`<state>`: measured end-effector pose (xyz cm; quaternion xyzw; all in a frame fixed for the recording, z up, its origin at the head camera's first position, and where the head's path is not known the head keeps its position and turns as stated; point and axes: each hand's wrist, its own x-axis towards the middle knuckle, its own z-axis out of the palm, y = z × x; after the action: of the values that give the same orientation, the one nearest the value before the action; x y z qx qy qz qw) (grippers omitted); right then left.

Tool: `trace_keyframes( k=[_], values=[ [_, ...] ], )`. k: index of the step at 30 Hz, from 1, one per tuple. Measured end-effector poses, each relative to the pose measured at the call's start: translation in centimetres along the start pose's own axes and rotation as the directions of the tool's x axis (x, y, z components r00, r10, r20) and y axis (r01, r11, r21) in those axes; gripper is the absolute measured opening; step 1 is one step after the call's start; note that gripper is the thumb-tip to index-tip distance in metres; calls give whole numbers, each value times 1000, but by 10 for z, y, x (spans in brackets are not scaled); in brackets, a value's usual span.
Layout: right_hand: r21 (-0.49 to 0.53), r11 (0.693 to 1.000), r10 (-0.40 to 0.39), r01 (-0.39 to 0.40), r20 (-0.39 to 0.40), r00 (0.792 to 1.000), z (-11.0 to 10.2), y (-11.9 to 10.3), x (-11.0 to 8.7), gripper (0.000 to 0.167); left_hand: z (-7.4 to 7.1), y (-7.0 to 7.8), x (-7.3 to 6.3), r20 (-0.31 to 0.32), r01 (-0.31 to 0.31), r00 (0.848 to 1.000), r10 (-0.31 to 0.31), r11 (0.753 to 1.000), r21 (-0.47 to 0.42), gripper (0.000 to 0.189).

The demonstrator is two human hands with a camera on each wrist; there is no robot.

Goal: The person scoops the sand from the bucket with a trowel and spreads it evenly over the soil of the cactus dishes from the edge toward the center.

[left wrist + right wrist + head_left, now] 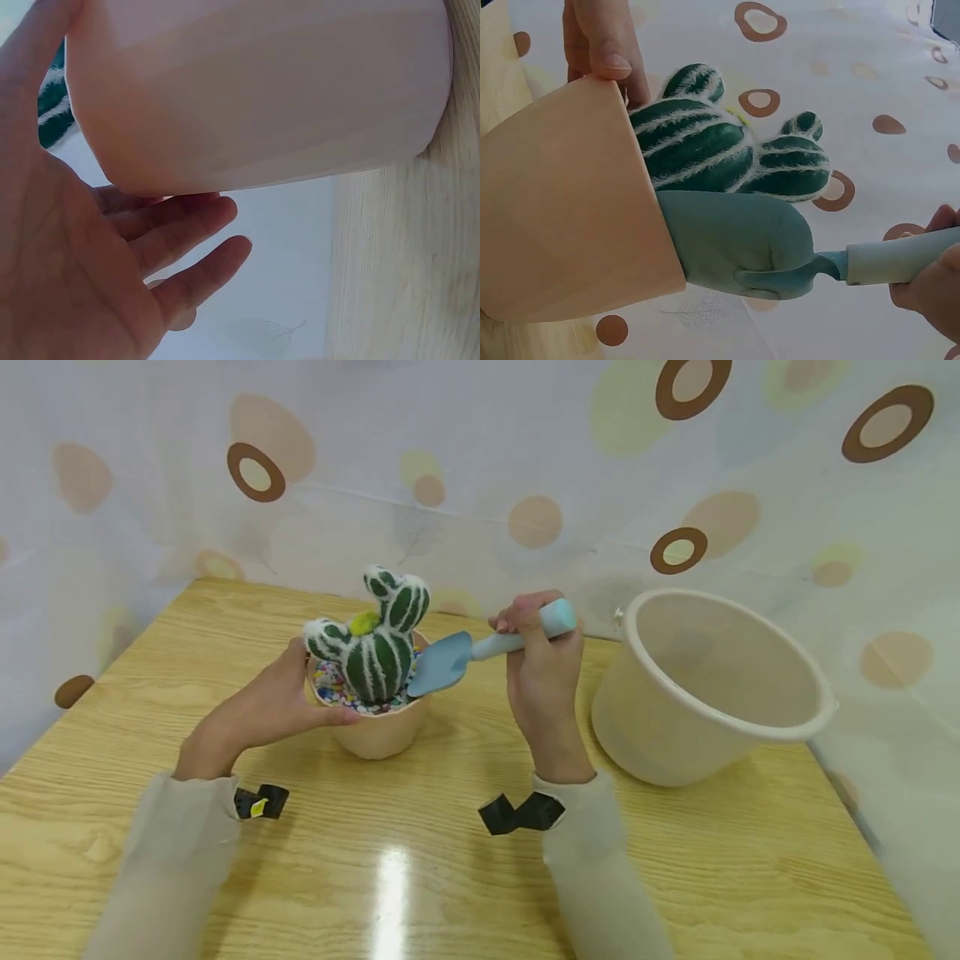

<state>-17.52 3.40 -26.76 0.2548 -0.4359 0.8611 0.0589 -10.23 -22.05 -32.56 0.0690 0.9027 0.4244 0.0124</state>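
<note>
In the head view a peach flower pot stands on the wooden table, holding a green cactus with white fuzzy ribs and a yellow tuft. Small multicoloured pebbles surround the cactus base. My left hand grips the pot by its left side, thumb at the near rim; the left wrist view shows the other fingers along the pot's wall. My right hand holds a blue garden trowel by its pale handle. The trowel's blade reaches inside the pot's right rim beside the cactus, its tip hidden there.
A large cream bucket stands on the table to the right of my right hand. The wooden table spreads in front of both arms. Behind it hangs a pale cloth with brown and yellow circles.
</note>
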Motion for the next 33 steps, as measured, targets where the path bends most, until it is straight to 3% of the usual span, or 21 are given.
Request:
trace_keyframes(
  k=[5,12,16,20,23,30,33],
  values=[
    [53,998,-18,18,-15,1000,-3,-1,3,29,1,0,1,4,23,1000,-23,1000,3,101],
    [42,999,-4,5,-19,1000,-4,7,1,29,1,1,3,17,21,1000,-20,1000,-22,102],
    [41,999,-13,15,-38,999,-2,11,0,17,2,0,3,0,-5,1000,5,1000,-27,98],
    [13,1000,-11,11,-18,1000,0,12,-1,30,3,0,4,-40,-27,999,26,999,-19,95],
    [23,1000,-12,12,-10,1000,-2,10,-1,32,3,-1,2,-45,-17,999,16,1000,-12,97],
    [90,995,-37,40,-39,999,-10,4,0,26,2,-6,-6,-2,79,997,-79,997,-2,105],
    [105,993,-48,52,-37,998,-13,1,0,24,2,-8,-9,-16,76,997,-76,997,-17,99]
  ],
)
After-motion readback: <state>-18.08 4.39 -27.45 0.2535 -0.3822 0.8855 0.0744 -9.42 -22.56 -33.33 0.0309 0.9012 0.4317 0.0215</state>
